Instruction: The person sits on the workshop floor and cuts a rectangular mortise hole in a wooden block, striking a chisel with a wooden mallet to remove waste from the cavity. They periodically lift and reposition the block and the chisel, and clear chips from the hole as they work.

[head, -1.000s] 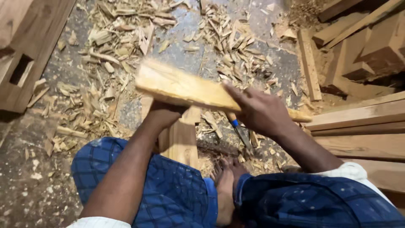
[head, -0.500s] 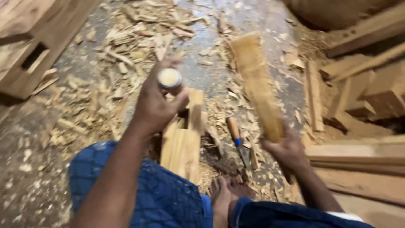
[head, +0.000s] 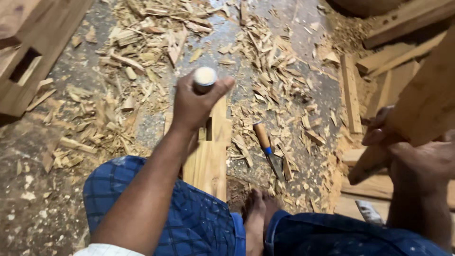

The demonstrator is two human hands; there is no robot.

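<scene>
Chip-strewn floor (head: 80, 71): your left hand (head: 196, 102) grips the chisel (head: 204, 78) upright; right hand (head: 417, 159) clasps the wooden mallet (head: 426, 102). Strike squarely.

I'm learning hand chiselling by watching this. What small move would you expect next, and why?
Probably bring the wooden mallet in the right hand down onto the chisel handle. The left hand holds the chisel upright at the notch in the workpiece, and the mallet is raised off to the side.

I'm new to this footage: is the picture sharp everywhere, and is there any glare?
Head view: the chips and spare chisel on the floor look sharp; the right hand and its mallet at the edge are soft; a pale sheen lies on the bare floor; shadows are faint.
</scene>
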